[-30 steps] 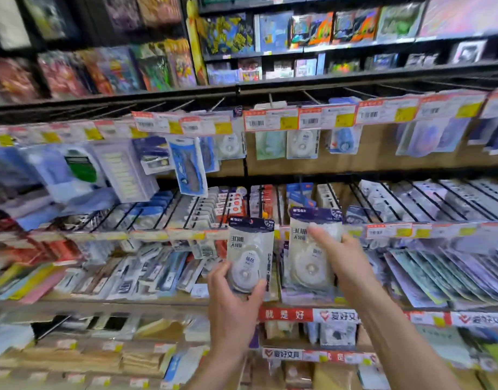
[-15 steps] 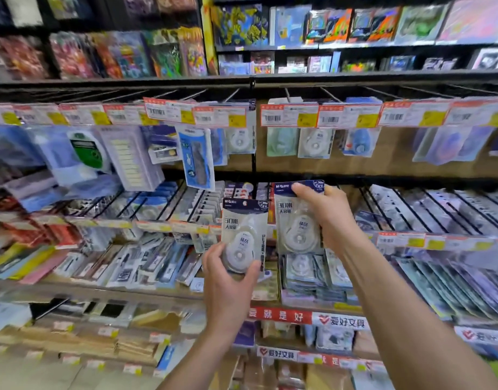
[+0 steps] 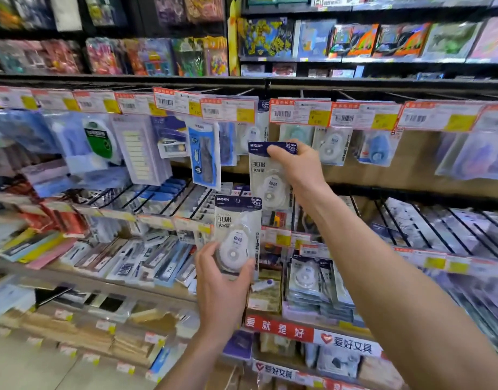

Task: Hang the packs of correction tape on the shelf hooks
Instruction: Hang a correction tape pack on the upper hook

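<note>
Item: correction tape, two packs. Upper pack [image 3: 270,175] at 12 o'clock, just below the tag row [image 3: 298,114]; right hand [image 3: 295,164] pinches its dark header card, fingers closed on the top edge. Lower pack [image 3: 238,235] near centre; left hand [image 3: 222,280] cups its base, fingers wrapped round the blister. Handling, judged: light, stiff card, slick and slightly springy blister; best held by the header, keeping the hang hole clear. Appearance: navy header, pale card, white round dispenser under clear plastic.
</note>
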A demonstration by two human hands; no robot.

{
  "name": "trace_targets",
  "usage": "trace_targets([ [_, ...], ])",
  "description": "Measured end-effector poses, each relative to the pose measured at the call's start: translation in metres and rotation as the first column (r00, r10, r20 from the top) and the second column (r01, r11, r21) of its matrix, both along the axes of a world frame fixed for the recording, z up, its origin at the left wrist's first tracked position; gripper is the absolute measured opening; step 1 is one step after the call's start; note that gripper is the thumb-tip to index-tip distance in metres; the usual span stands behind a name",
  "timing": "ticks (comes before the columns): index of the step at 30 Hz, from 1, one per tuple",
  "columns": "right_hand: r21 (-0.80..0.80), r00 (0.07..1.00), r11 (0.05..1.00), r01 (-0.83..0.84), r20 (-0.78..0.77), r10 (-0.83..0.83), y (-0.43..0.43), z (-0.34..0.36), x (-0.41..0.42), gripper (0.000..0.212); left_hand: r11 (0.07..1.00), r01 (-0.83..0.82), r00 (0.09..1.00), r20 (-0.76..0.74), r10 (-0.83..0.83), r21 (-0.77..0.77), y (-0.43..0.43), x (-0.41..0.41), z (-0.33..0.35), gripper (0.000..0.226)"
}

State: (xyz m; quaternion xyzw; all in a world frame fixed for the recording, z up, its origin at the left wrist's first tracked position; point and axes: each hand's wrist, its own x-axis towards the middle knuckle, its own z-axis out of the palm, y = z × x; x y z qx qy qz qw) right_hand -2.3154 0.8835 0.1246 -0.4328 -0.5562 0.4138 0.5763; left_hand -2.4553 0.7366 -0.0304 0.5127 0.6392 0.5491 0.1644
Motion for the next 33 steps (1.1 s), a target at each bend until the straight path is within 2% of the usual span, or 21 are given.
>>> trace_targets([
  [11,0.121,0.998,0.991,-0.064,-0.016,0.067,0.019,0.021,-0.02,0.004,0.998,-0.064,0.997,0.039,0.064,-0.015,-0.01,-0.011,0.003,0.07],
  [13,0.133,0.995,0.987,-0.086,-0.03,0.091,0.022,0.027,-0.025,0.016,0.998,-0.059,0.998,0.027,0.059,-0.011,-0.01,-0.011,0.003,0.07],
  [19,0.018,0.997,0.997,-0.079,0.001,0.079,0.029,0.031,-0.041,0.056,0.999,-0.052,0.998,0.016,0.053,-0.015,-0.012,-0.011,0.005,0.071],
  [20,0.022,0.996,0.996,-0.084,-0.005,0.085,0.03,0.03,-0.042,0.053,0.998,-0.053,0.998,0.013,0.053,-0.014,-0.012,-0.011,0.006,0.071],
  [22,0.052,0.995,0.994,-0.097,-0.033,0.099,0.033,0.027,-0.043,0.034,0.998,-0.059,0.998,0.004,0.059,-0.011,-0.012,-0.012,0.006,0.071],
  [23,0.048,0.994,0.994,-0.1,-0.037,0.101,0.035,0.026,-0.043,0.034,0.998,-0.062,0.998,-0.003,0.062,-0.009,-0.011,-0.013,0.006,0.071],
  [25,0.021,0.993,0.993,-0.115,-0.03,0.115,0.037,0.026,-0.045,0.052,0.997,-0.071,0.997,-0.013,0.071,-0.006,-0.011,-0.015,0.006,0.071],
  [26,0.019,0.99,0.99,-0.139,-0.034,0.139,0.037,0.026,-0.047,0.055,0.997,-0.076,0.997,-0.013,0.076,-0.008,-0.011,-0.016,0.006,0.071],
  [27,0.02,0.987,0.987,-0.159,-0.033,0.16,0.037,0.026,-0.048,0.05,0.997,-0.079,0.997,-0.011,0.079,-0.01,-0.011,-0.016,0.006,0.071],
  [30,0.068,0.985,0.983,-0.172,-0.023,0.174,0.032,0.029,-0.055,0.01,0.997,-0.075,0.997,-0.005,0.075,-0.011,-0.01,-0.015,0.006,0.071],
  [31,0.076,0.983,0.981,-0.177,-0.045,0.181,0.033,0.028,-0.057,0.003,0.998,-0.07,0.998,-0.006,0.07,-0.01,-0.009,-0.016,0.006,0.071],
  [33,0.073,0.98,0.981,-0.179,-0.073,0.184,0.031,0.03,-0.059,0.015,0.998,-0.064,0.998,-0.004,0.064,-0.009,-0.008,-0.016,0.006,0.07],
])
